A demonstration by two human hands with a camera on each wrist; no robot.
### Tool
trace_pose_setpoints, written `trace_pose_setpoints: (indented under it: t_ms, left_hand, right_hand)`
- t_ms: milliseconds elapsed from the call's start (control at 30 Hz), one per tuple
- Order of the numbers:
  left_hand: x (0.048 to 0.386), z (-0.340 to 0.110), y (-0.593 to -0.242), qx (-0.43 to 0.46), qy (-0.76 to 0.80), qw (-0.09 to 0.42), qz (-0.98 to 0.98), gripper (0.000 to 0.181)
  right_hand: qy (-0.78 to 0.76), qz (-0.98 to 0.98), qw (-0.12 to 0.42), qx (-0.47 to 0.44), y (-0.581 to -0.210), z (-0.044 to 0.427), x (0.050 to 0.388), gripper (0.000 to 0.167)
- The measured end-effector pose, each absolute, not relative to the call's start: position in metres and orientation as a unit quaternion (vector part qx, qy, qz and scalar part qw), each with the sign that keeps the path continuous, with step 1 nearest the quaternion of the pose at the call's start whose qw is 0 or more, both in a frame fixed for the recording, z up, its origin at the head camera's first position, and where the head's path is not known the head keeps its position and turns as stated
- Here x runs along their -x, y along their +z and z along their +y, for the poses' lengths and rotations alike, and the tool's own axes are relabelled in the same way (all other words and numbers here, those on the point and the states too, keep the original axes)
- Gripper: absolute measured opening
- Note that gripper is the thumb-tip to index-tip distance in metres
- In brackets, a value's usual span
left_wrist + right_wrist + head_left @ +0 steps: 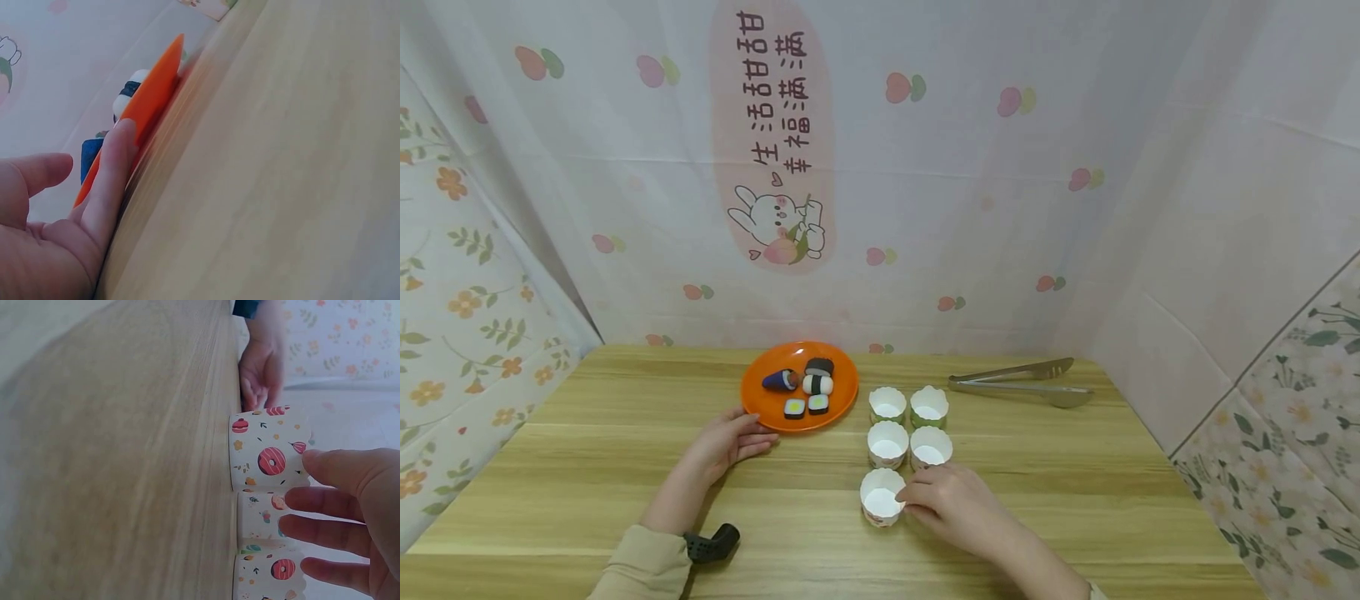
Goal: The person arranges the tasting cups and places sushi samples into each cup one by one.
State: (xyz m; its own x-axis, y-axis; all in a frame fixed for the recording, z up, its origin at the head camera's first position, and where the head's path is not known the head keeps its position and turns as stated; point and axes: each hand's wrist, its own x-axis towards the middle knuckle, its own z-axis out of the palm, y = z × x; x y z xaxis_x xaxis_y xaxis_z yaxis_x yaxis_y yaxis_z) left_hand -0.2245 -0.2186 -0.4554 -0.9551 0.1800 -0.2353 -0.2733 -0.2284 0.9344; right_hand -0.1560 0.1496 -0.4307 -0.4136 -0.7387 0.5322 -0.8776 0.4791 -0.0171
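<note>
My left hand (724, 446) rests on the table with its fingers against the near left rim of the orange plate (760, 375); in the left wrist view, fingers of the left hand (75, 212) touch the plate (156, 94). Five toy sushi pieces lie on it, including a blue cone (779, 380) and a black-banded white roll (817, 384). My right hand (955, 508) is at the nearest paper cup (882, 497), right side. In the right wrist view the right hand (350, 500) has its fingers loosely extended beside the donut-print cup (269, 450); whether they grip it, I cannot tell.
Behind the nearest cup stand four more paper cups in two rows, two with green sides (887, 404) at the back. Metal tongs (1022, 383) lie at the back right. A patterned curtain (925, 208) hangs behind the table (1075, 467).
</note>
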Motion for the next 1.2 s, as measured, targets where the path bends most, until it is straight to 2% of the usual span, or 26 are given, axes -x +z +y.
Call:
trace_pose_setpoints:
  t_ms: [233, 700, 867, 1033, 1200]
  left_hand:
    - [0.225, -0.214, -0.455, 0.061, 0.767, 0.124, 0.627, 0.047]
    - [0.226, -0.208, -0.455, 0.096, 0.750, 0.105, 0.646, 0.048]
    - [0.226, -0.208, -0.455, 0.098, 0.748, 0.102, 0.649, 0.048]
    - [0.226, -0.208, -0.454, 0.101, 0.747, 0.103, 0.650, 0.048]
    - [0.226, -0.208, -0.454, 0.101, 0.745, 0.103, 0.651, 0.049]
  right_hand:
    - [0.129, -0.839, 0.223, -0.480, -0.427, 0.152, 0.155, 0.025]
    - [0.181, -0.843, 0.263, -0.433, -0.412, 0.167, 0.168, 0.024]
    - [0.225, -0.866, 0.254, -0.367, -0.406, 0.176, 0.174, 0.024]
    - [0.286, -0.898, 0.222, -0.250, -0.400, 0.180, 0.180, 0.026]
    - [0.332, -0.904, 0.216, -0.163, -0.397, 0.185, 0.191, 0.025]
